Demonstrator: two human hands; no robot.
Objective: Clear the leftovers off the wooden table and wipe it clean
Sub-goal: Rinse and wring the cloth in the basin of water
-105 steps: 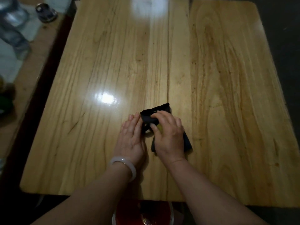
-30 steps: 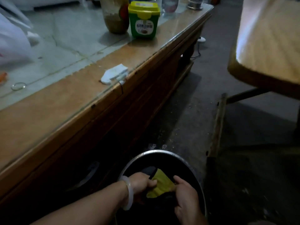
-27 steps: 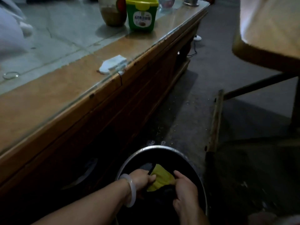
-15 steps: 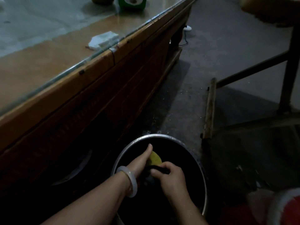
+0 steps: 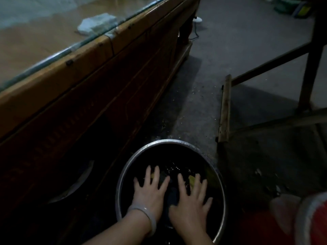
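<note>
A round metal basin [image 5: 185, 143] stands on the floor and holds dark water. Both my hands lie flat inside it with fingers spread. My left hand [image 5: 150, 189], with a pale bangle on the wrist, and my right hand [image 5: 192, 198] press down on the dark wiping cloth [image 5: 172, 197], whose yellow side [image 5: 192, 179] shows between my right fingers. Most of the cloth is hidden under my hands and the water. The wooden table's top is out of view; only its dark leg [image 5: 311, 57] and braces show at the right.
A long wooden cabinet [image 5: 106, 82] with a glass top runs along the left, with a crumpled white tissue [image 5: 97, 23] near its edge. A wooden floor rail [image 5: 224, 106] lies right of the basin. A red and white object [image 5: 311, 220] sits at the bottom right.
I have left the table and bent over the basin. My hands went from holding and rubbing the cloth to lying flat with spread fingers, pressing it down into the water.
</note>
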